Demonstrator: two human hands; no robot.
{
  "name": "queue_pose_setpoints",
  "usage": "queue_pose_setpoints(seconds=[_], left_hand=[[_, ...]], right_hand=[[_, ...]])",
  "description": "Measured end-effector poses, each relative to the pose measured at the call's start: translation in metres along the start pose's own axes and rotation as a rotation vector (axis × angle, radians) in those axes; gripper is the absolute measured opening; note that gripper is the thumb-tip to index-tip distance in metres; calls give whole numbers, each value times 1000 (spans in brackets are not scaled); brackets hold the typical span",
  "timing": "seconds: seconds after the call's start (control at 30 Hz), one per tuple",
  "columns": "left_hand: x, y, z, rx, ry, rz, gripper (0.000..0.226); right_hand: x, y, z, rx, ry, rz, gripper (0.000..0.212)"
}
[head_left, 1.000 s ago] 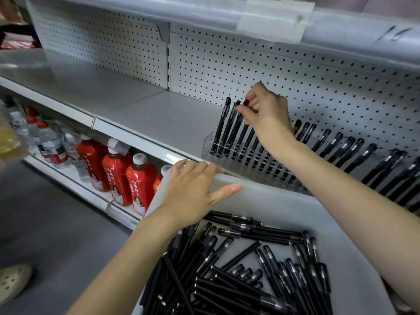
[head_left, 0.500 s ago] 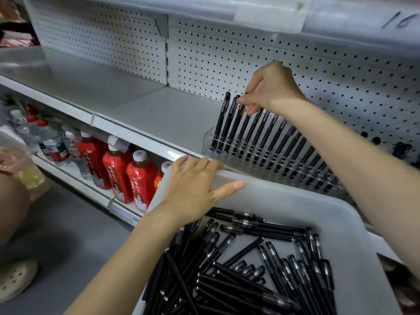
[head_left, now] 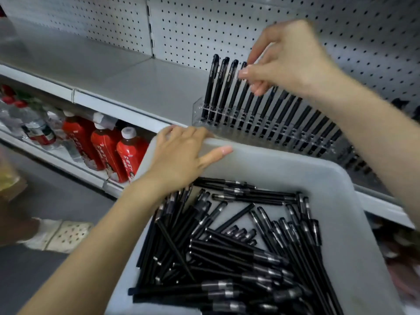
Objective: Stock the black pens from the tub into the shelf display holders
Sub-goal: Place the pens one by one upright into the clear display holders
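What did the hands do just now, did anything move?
The right hand lifted a little, from low over the row up to the pen tops, and now pinches the top of the fourth black pen in the display holder. The left hand stayed gripping the tub rim; the loose pens look unmoved.

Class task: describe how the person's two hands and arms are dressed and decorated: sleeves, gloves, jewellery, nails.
The left forearm and right forearm are bare in view: no sleeves, watch or bracelets. The left hand and right hand wear no gloves and show no rings. The visible nails look pale pink and glossy.
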State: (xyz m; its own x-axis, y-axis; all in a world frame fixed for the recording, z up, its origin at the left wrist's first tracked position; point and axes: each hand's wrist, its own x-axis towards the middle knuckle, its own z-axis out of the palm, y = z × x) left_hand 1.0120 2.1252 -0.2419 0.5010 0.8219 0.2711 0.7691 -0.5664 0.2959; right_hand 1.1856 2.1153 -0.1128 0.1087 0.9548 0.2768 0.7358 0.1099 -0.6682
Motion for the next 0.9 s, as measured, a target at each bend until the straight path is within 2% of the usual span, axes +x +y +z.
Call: queue_pose_setpoints(seconds=[0.13,0.27,0.37,0.6,0.7,0.9], left_hand=[[-1,-4,1,-19,48,5,88],[-1,-1,3,-9,55,5,87],[-1,1,4,20,51,6,88],[1,6,6,17,56,14,90],[0,6,5,8,73,25,97],[-1,8,4,-25,55,13,86]], right_hand=[[-79,30,3,228,-187,129,11],[-121,88,30,52,-322,268,9],[-138,113,45,-119,-399,278,18],[-145,116,69,-354,-416,254,26],[-142,115,70,-339,-438,268,22],[-135,109,53,-152,-385,302,24]])
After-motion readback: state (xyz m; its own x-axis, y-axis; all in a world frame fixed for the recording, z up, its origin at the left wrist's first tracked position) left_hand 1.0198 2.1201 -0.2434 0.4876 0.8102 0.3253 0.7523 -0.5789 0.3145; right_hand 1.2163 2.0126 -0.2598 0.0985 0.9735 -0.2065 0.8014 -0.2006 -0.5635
